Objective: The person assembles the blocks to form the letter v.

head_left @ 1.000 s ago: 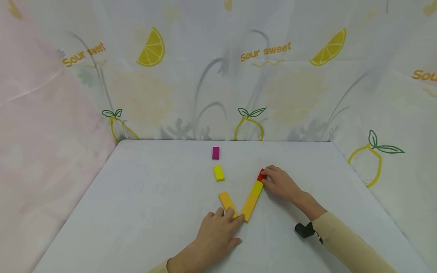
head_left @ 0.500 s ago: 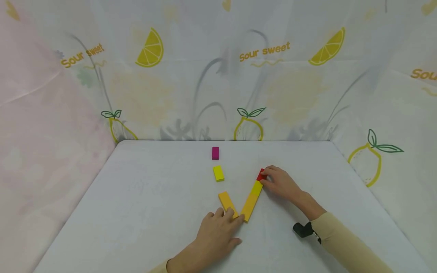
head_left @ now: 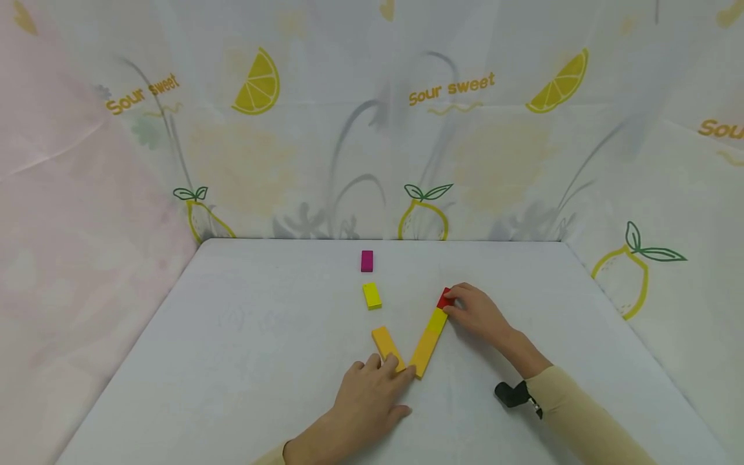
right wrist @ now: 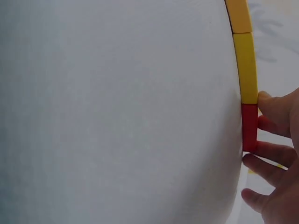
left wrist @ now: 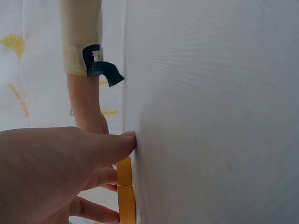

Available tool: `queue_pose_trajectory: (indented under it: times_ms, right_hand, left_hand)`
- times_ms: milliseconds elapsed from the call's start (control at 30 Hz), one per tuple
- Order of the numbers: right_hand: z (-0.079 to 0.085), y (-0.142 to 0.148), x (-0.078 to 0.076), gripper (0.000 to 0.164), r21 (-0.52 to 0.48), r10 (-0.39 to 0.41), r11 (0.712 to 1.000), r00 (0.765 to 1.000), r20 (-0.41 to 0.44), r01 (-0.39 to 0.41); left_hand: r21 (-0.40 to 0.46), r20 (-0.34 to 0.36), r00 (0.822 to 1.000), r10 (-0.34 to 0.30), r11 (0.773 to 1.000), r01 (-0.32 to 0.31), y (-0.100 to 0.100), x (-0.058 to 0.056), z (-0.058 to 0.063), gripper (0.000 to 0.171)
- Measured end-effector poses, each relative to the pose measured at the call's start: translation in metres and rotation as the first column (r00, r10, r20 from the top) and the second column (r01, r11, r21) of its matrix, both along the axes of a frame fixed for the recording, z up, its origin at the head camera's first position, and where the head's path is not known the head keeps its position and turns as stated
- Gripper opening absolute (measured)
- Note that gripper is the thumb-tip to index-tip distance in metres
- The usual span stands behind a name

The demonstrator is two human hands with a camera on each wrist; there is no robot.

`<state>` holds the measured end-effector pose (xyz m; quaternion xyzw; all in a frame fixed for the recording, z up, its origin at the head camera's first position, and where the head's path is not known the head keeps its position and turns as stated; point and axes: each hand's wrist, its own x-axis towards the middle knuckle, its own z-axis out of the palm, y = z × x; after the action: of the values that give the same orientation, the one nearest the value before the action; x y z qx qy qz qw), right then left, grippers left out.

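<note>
In the head view, two rows of flat blocks meet in a V on the white table. My right hand [head_left: 479,316] pinches the red block [head_left: 444,298] at the top of the right row. Below that come a yellow block [head_left: 438,320] and an orange stretch [head_left: 425,354]. The fingertips of my left hand [head_left: 367,403] touch the V's lower end, partly covering the orange left row [head_left: 385,341]. In the left wrist view its fingers reach the orange blocks [left wrist: 125,198]. The right wrist view has my thumb beside the joint between the yellow block [right wrist: 245,67] and the red one.
A loose yellow block [head_left: 372,296] lies above the left row, with a magenta block [head_left: 367,261] farther back. Behind the white table [head_left: 244,323] hangs a lemon-printed cloth [head_left: 325,129]. A dark device [head_left: 511,394] is strapped at the right sleeve.
Both hands and the blocks stay in place. Only my right forearm and sleeve have shifted slightly to the left.
</note>
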<state>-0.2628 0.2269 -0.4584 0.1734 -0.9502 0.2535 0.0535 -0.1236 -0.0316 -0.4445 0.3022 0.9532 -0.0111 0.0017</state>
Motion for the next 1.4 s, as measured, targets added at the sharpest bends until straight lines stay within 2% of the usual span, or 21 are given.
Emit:
queue_pose_trajectory:
  times_ms: [233, 633, 967, 1167, 1400]
  right_hand:
    - [-0.001, -0.002, 0.001, 0.021, 0.011, -0.014, 1.000, 1.000, -0.004, 0.014]
    - [-0.001, -0.001, 0.002, 0.029, 0.006, -0.046, 0.999, 0.999, 0.021, 0.046]
    - [-0.002, -0.001, 0.002, 0.033, -0.015, -0.045, 0.999, 0.998, 0.038, 0.046]
    - [-0.002, 0.000, 0.003, 0.033, -0.016, -0.057, 0.998, 0.997, 0.055, 0.058]
    - [-0.001, 0.000, 0.003, 0.033, -0.017, -0.037, 0.999, 0.998, 0.042, 0.037]
  left_hand:
    - [0.003, -0.004, 1.000, -0.007, 1.000, 0.007, -0.001, 0.000, -0.001, 0.058]
    - [0.027, -0.016, 1.000, -0.026, 0.999, 0.027, -0.002, -0.004, -0.001, 0.055]
    - [0.064, 0.028, 1.000, -0.014, 0.998, 0.012, -0.002, -0.007, 0.001, 0.051]
    - [0.099, 0.011, 1.000, -0.023, 0.995, 0.022, -0.002, -0.008, 0.003, 0.048]
    - [0.126, -0.007, 1.000, -0.015, 0.992, 0.016, -0.003, -0.011, 0.001, 0.047]
